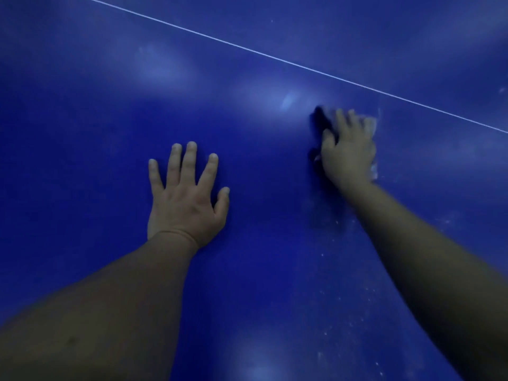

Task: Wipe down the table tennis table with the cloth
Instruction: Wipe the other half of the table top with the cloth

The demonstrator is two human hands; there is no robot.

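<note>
The blue table tennis table (96,111) fills the whole view. My left hand (187,196) lies flat on it with the fingers spread and straight, holding nothing. Further out and to the right, my right hand (347,149) presses a pale cloth (371,126) onto the surface. The cloth is mostly hidden under the palm and blurred; only its whitish edge shows beside the fingers and by the wrist. A dark shadow lies to the left of that hand.
A thin white line (275,57) crosses the table diagonally from upper left to right, just beyond the right hand. Small white specks (330,298) dot the surface near my right forearm. Soft light reflections show on the tabletop.
</note>
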